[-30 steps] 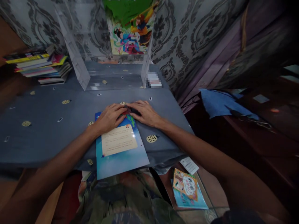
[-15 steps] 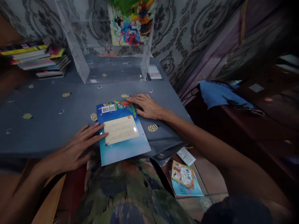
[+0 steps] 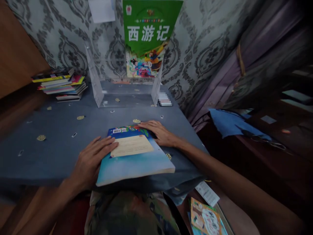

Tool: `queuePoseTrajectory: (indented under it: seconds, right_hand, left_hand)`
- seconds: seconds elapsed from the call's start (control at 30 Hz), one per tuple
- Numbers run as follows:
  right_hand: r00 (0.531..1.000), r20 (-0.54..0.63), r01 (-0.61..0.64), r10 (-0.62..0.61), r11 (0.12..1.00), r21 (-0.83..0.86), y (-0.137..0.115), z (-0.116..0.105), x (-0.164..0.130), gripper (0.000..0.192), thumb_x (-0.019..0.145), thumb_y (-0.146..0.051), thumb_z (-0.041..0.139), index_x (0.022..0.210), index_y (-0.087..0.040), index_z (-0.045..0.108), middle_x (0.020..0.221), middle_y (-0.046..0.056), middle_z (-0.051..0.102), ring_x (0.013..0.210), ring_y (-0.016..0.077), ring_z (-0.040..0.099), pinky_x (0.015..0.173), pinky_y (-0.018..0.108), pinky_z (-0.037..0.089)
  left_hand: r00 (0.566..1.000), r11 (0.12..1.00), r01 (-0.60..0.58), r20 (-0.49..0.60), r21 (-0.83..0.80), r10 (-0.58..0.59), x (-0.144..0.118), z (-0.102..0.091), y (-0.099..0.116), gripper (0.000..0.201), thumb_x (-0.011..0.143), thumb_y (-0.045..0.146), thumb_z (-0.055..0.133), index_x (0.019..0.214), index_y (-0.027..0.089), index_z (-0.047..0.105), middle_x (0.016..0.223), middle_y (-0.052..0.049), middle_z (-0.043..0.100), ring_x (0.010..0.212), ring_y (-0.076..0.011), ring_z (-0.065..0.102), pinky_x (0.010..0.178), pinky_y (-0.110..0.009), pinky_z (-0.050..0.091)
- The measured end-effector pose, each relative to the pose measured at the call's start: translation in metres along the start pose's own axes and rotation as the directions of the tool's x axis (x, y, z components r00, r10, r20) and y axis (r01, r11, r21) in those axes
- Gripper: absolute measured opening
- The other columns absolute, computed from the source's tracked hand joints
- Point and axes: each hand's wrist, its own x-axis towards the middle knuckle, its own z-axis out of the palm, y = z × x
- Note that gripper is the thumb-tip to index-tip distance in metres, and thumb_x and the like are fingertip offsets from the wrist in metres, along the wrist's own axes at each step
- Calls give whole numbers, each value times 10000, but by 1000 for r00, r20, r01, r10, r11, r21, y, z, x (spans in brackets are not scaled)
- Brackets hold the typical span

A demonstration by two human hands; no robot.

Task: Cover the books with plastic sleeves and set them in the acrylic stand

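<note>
Two hands are working one blue book [image 3: 135, 160] at the table's [image 3: 49, 153] near edge, its front lip overhanging. Left hand [image 3: 91, 163] is gripping the left edge to lift it; right hand [image 3: 160, 133] is lying flat, unclenched, steadying the far corner.

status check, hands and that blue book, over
Left hand gripping the blue book at its left edge, near end lifted. Right hand flat on its far right corner. Nothing on top of it.
</note>
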Motion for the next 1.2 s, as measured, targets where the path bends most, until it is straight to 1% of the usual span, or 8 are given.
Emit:
queuePoseTrajectory:
  seconds: [0.13,0.37,0.6,0.73,0.87,1.03,1.13,1.2]
  right_hand:
    - [995,-75,-61,69,993,104,7,4,8,572,955,-452,556,1470,-207,517,1358,139,635,1209,296,575,1048,479,424]
    - [953,-189,-213,237,967,139,20,16,33,284,989,-403,570,1056,-196,753,986,96,740,963,256,666,871,397,529]
    - [953,-145,-219,267,934,281,24,9,45,333,978,-475,587,1025,-188,749,949,66,730,880,204,653,799,315,507]
    - [938,-142,-260,316,913,314,23,9,45,344,967,-460,603,952,-149,750,880,66,702,781,185,619,711,287,464]
    - [928,-126,-288,350,890,352,22,8,45,310,957,-431,617,943,-150,746,884,64,694,781,181,605,700,283,441]
    - [908,-94,-341,408,851,400,12,5,41,349,940,-464,600,875,-145,725,832,59,671,753,173,566,689,287,420]
    - [870,-27,-399,492,736,547,-11,15,29,448,901,-588,604,865,-156,720,756,37,635,707,163,534,671,281,429]
    - [840,65,-423,539,574,702,-33,29,14,498,858,-655,626,940,-175,730,763,33,635,728,169,550,671,275,449]
  left_hand:
    - [983,974,71,-152,-214,-104,41,-12,-10,315,989,371,521,1222,227,676,1132,-82,764,1019,-231,731,885,-338,586]
    - [909,846,264,-173,-463,-378,103,-7,-39,255,861,433,671,838,192,753,803,-13,755,746,-190,703,699,-289,600]
    - [763,724,338,-275,-602,-585,141,20,-69,311,747,469,736,704,166,680,658,9,686,599,-155,619,571,-258,553]
    - [733,602,370,-175,-708,-657,147,31,-81,390,702,531,773,788,159,692,778,-29,754,676,-197,686,634,-299,601]
    - [699,410,471,46,-781,-714,137,45,-88,561,656,593,809,976,143,715,972,-107,793,863,-290,750,788,-404,640]
    - [721,321,507,189,-800,-667,127,40,-81,762,704,598,786,1310,166,623,1158,-129,760,1095,-333,711,948,-456,600]
    - [727,332,498,177,-801,-663,121,26,-71,822,745,558,775,1437,199,516,1315,-127,692,1218,-334,650,1004,-440,571]
    - [702,306,537,215,-786,-679,109,20,-67,841,746,536,785,1464,220,483,1366,-123,661,1256,-331,624,997,-416,574]
